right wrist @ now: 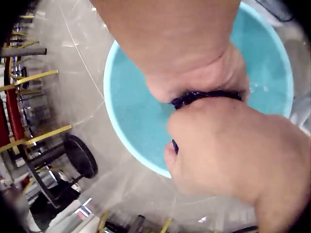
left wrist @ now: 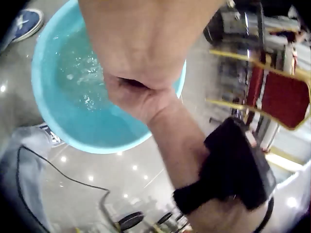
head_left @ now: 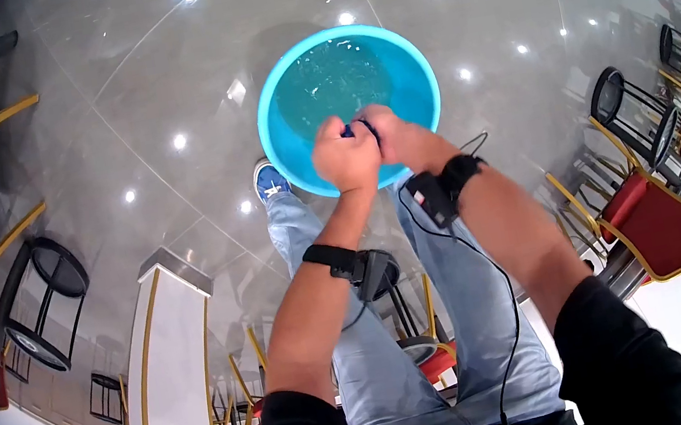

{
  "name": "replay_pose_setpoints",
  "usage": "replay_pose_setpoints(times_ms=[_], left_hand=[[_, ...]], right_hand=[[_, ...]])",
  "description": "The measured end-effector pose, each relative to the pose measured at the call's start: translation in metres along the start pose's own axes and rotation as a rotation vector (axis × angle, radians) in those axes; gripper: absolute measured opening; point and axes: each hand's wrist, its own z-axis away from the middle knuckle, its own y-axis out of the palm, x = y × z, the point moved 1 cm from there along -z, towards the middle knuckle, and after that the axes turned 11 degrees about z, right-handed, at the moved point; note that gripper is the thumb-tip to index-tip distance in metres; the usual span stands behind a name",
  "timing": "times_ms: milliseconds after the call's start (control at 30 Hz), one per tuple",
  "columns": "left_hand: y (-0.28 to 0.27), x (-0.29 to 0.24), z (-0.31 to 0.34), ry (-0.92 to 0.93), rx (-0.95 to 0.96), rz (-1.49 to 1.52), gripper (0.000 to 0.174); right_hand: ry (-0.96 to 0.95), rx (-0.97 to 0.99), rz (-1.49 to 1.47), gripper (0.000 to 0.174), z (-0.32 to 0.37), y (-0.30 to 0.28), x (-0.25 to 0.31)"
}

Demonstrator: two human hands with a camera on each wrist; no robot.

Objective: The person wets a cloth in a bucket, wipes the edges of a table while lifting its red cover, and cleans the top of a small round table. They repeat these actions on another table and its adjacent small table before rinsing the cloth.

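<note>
Tightly, both hands [head_left: 346,155] clench navy cloth [right wrist: 209,95], long axis unclear, over turquoise basin [head_left: 422,107]

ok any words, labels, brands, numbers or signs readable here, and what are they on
No words or numbers can be read.
Blue shoe: a white star-like mark, no readable lettering.
Device on the right wrist: a small red and white patch, too small to read.
</note>
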Motion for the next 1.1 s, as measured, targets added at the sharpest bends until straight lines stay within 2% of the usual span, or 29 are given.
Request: replay_pose_setpoints(times_ms=[33, 133, 167, 233, 300, 333, 400, 433, 467, 500, 567, 600, 667, 700, 767, 800, 833, 867, 900, 967, 1000, 1067, 1100], left_hand=[[0.000, 0.003, 0.002, 0.161, -0.002, -0.022, 0.011], [-0.002, 0.002, 0.006, 0.333, 0.127, 0.078, 0.013], [-0.002, 0.003, 0.005, 0.391, 0.200, 0.021, 0.014], [-0.005, 0.008, 0.000, 0.510, 0.342, -0.095, 0.015], [-0.017, 0.010, -0.003, 0.485, 0.406, -0.102, 0.018], [-0.026, 0.012, -0.002, 0.474, 0.439, -0.108, 0.019], [-0.041, 0.020, -0.003, 0.280, 0.206, -0.035, 0.022], [-0.049, 0.028, -0.003, 0.184, 0.091, 0.004, 0.024], [-0.057, 0.040, -0.002, 0.148, 0.028, 0.056, 0.028], [-0.063, 0.063, -0.002, -0.014, 0.045, 0.048, 0.028], [-0.080, 0.085, 0.005, -0.288, 0.101, 0.417, 0.016], [-0.089, 0.089, 0.007, -0.454, 0.142, 0.636, 0.011], [-0.112, 0.080, 0.006, -0.727, 0.255, 0.834, 0.011], [-0.120, 0.077, 0.010, -0.873, 0.315, 0.926, 0.013], [-0.128, 0.087, 0.015, -0.903, 0.327, 0.897, 0.014], [-0.128, 0.091, 0.013, -0.914, 0.333, 0.884, 0.015], [-0.129, 0.059, 0.015, -0.968, 0.238, 0.825, 0.015], [-0.133, 0.058, 0.015, -0.983, 0.284, 0.844, 0.019], [-0.141, 0.059, 0.017, -1.002, 0.329, 0.861, 0.022], [-0.155, 0.066, 0.022, -1.047, 0.429, 0.884, 0.034], [-0.161, 0.064, 0.023, -1.035, 0.491, 0.918, 0.032], [-0.169, 0.056, 0.024, -1.007, 0.630, 0.987, 0.028], [-0.173, 0.049, 0.029, -1.048, 0.586, 0.972, 0.028]], right_hand=[[0.060, 0.139, 0.110, 0.023, -0.037, -0.025, -0.003], [0.051, 0.102, 0.307, 0.022, -0.008, -0.020, 0.011], [0.111, 0.158, 0.302, 0.022, -0.030, -0.030, 0.010], [-0.485, 0.255, 0.940, 0.021, -0.001, -0.046, 0.013], [-0.418, -0.019, 0.934, 0.021, 0.013, -0.035, 0.004], [-0.491, -0.268, 0.975, 0.022, 0.009, -0.037, -0.001], [-0.628, -0.776, 1.014, 0.023, 0.000, -0.043, -0.011], [-0.969, -0.843, 0.911, 0.021, -0.001, -0.058, -0.025], [-1.018, -0.860, 0.870, 0.018, 0.026, -0.062, -0.026], [-1.068, -0.875, 0.829, 0.016, 0.052, -0.067, -0.026], [-1.122, -0.925, 0.639, 0.013, 0.069, -0.093, -0.030], [-1.049, -0.963, 0.588, 0.017, 0.060, -0.113, -0.026], [-0.882, -1.029, 0.484, 0.025, 0.026, -0.153, -0.030], [-0.730, -0.795, 0.301, 0.031, 0.015, -0.164, -0.028], [-0.423, -0.325, -0.054, 0.044, -0.007, -0.174, -0.020], [-0.422, -0.169, -0.117, 0.048, -0.020, -0.175, -0.019], [-0.419, -0.012, -0.178, 0.053, -0.032, -0.175, -0.019], [-0.411, 0.142, -0.242, 0.058, -0.040, -0.176, -0.025], [-0.499, 0.141, -0.190, 0.061, -0.027, -0.157, -0.022], [-0.509, -0.034, -0.026, 0.063, -0.030, -0.153, -0.034], [-0.516, -0.121, 0.062, 0.064, -0.030, -0.152, -0.035], [-0.587, -0.274, 0.042, 0.058, -0.004, -0.146, -0.052], [-0.630, -0.321, 0.067, 0.054, -0.006, -0.151, -0.065]])
